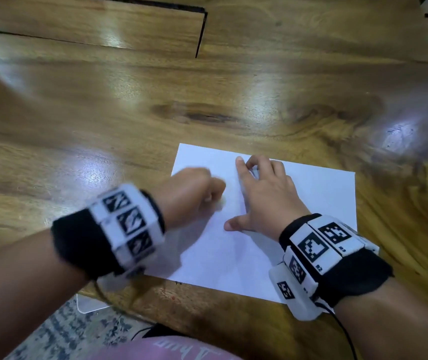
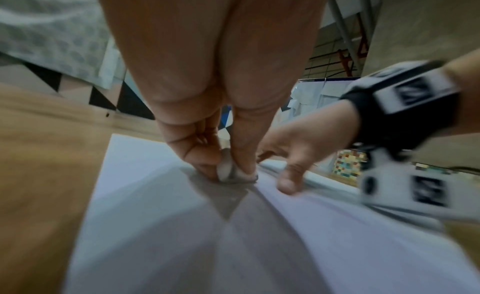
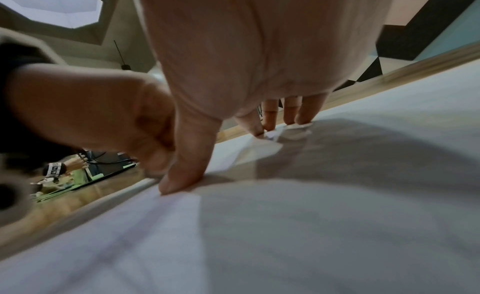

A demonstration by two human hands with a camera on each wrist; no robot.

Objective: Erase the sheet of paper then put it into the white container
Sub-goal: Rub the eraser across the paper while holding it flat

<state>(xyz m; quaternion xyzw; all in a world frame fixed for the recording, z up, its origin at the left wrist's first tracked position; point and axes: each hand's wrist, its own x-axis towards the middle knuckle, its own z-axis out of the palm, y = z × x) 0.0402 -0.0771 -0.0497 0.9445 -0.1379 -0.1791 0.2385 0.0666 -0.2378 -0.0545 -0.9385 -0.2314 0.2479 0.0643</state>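
Looking down from the head view, the sheet of paper (image 1: 267, 229) lies flat on the wooden table (image 1: 103, 113), near the edge closest to the person. The left hand (image 1: 194, 190) is closed like a fist over the left part of the sheet and looks blurred, so I judge it is rubbing. The right hand (image 1: 262, 193) rests on the middle of the sheet with thumb and fingers spread, pressing it down and grasping nothing. No white container can be identified with certainty in this view. In the left wrist view, the fingers (image 2: 192, 146) of the left hand pinch a small white eraser (image 2: 227, 171), and its lower end touches the paper (image 2: 182, 237). The right hand (image 2: 293, 154) is just beside it, with the thumb tip on the sheet. In the right wrist view, the right thumb (image 3: 187, 165) and the other fingertips (image 3: 303, 115) press on the paper (image 3: 311, 226), and the clenched left hand (image 3: 124, 117) is close at the left. Some faint straight lines seem to remain on the sheet near the thumb, but the picture is too blurred to be sure. My judgement is that the erasing step is in progress and not yet finished. Lifting the sheet and putting it into the container is still left to do.
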